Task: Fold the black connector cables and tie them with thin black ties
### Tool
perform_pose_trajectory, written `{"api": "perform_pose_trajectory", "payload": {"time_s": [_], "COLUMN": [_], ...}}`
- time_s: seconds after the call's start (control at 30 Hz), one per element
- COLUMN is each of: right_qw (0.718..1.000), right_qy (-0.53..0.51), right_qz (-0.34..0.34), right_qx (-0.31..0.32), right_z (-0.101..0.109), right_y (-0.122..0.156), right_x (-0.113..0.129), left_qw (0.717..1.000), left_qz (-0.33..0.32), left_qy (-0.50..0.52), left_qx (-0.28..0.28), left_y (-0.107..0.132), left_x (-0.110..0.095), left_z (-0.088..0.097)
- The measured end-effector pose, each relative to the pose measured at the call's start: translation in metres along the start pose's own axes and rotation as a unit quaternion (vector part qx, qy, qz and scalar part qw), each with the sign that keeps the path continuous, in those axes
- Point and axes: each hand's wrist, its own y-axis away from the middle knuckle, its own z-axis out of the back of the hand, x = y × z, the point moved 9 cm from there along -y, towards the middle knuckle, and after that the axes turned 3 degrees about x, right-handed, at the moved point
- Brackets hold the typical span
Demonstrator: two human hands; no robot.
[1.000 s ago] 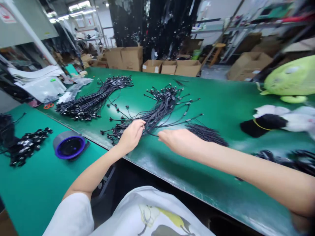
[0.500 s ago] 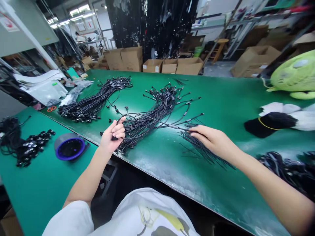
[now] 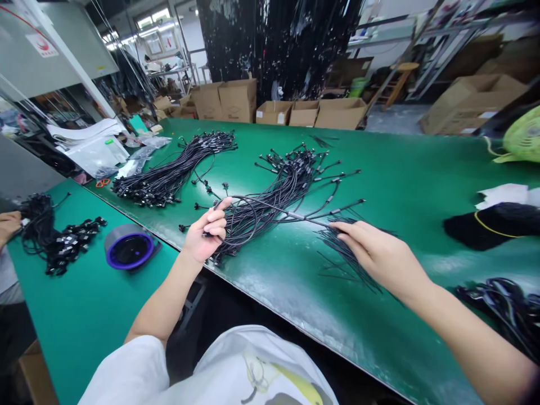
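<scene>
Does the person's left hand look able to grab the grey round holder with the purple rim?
Probably not yet: the left hand is closed on a looped black cable, so it is busy. The grey purple-rimmed holder lies near, to its left, with nothing standing between.

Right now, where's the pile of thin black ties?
Ties: head view, right of centre on the green table, under the right hand, right of the cable bundle.
</scene>
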Motion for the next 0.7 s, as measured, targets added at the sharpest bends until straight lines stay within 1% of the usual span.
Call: {"api": "perform_pose_trajectory", "payload": {"time_s": [0.03, 0.1, 0.17, 0.2, 0.23, 0.3, 0.37, 0.4, 0.47, 0.57, 0.63, 0.7], "right_qw": [0.999, 0.994, 0.987, 0.985, 0.985, 0.989, 0.993, 0.994, 0.995, 0.995, 0.994, 0.992], "right_qy": [0.030, 0.082, 0.097, 0.091, 0.087, 0.092, 0.093, 0.088, 0.064, 0.040, 0.051, 0.087], "right_qz": [0.019, 0.074, 0.128, 0.144, 0.146, 0.117, 0.074, 0.059, 0.047, 0.034, 0.019, -0.004], "right_qx": [-0.013, -0.024, -0.008, 0.007, 0.017, 0.020, 0.024, 0.032, 0.061, 0.088, 0.092, 0.088], "right_z": [0.002, 0.002, -0.002, -0.005, -0.007, -0.008, -0.009, -0.011, -0.017, -0.022, -0.019, -0.012], "right_y": [0.001, 0.003, 0.004, 0.005, 0.006, 0.006, 0.008, 0.010, 0.014, 0.016, 0.016, 0.014], "right_x": [0.012, 0.041, 0.066, 0.072, 0.073, 0.059, 0.036, 0.026, 0.015, 0.012, 0.010, 0.003], "left_qw": [1.000, 0.996, 0.986, 0.982, 0.982, 0.992, 0.999, 0.999, 0.998, 0.998, 0.999, 0.998], "left_qz": [-0.017, -0.045, -0.056, -0.053, -0.044, -0.021, -0.011, -0.011, -0.024, -0.039, -0.017, 0.023], "left_qy": [-0.013, -0.071, -0.146, -0.169, -0.171, -0.111, -0.017, 0.021, 0.060, 0.053, 0.015, -0.031], "left_qx": [-0.007, -0.032, -0.055, -0.061, -0.061, -0.050, -0.038, -0.033, -0.025, -0.016, -0.023, -0.043], "left_y": [-0.002, -0.008, -0.013, -0.015, -0.016, -0.015, -0.011, -0.008, -0.004, -0.003, -0.005, -0.006], "left_x": [-0.001, 0.002, 0.008, 0.010, 0.012, 0.010, 0.001, -0.005, -0.016, -0.021, -0.015, -0.007], "left_z": [0.000, 0.003, 0.007, 0.009, 0.009, 0.009, 0.008, 0.007, 0.005, 0.005, 0.010, 0.018]}}
